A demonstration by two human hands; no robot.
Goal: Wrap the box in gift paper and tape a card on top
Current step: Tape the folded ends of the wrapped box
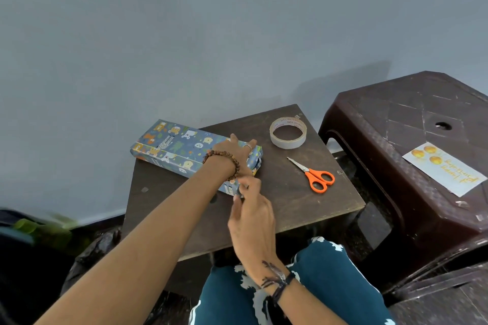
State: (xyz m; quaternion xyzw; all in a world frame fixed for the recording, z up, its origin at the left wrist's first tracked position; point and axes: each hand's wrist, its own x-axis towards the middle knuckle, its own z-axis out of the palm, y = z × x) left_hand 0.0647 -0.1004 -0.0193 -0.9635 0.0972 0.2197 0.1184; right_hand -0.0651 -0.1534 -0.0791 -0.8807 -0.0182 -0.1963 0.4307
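1. The box [182, 150], already covered in blue cartoon-print paper, is lying flat on the small brown table [290, 208], with its far end hanging over the table's left rear edge.
2. The left hand [232, 152], wearing a bead bracelet and a ring, is lying palm-down on the box's right end with fingers spread, pressing on the top.
3. The right hand [250, 208] is reaching to the box's near right corner, thumb and forefinger closing together at the paper edge there; whether they are pinching tape or paper cannot be told.
4. The tape roll [288, 132] is lying flat on the table, to the right of the box and apart from it.
5. The scissors [314, 175], with orange handles, are lying closed to the right of the box, nearer the person than the tape.
6. The card [445, 169] is resting well to the right of the box, on a dark stool [396, 140] beside the table.
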